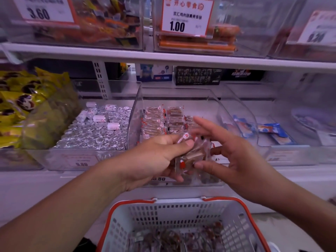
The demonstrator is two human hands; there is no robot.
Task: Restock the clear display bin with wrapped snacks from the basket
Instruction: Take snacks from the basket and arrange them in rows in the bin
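A clear display bin (138, 99) stands in the middle of the lower shelf, with rows of clear-wrapped brown snacks (164, 119) lying in its back part. Just in front of the bin, my left hand (156, 157) grips a bunch of wrapped snacks (192, 153) from the left. My right hand (234, 151) touches the same bunch from the right with thumb and fingertips, its index finger stretched out over the bin. Below, a white basket with an orange rim (181, 211) holds several more wrapped snacks (174, 239).
A bin of silver foil-wrapped sweets (98, 131) sits left of the clear bin, and yellow packets (21, 106) lie further left. To the right is a bin with blue packets (272, 131). The upper shelf (163, 57) carries bins with price signs.
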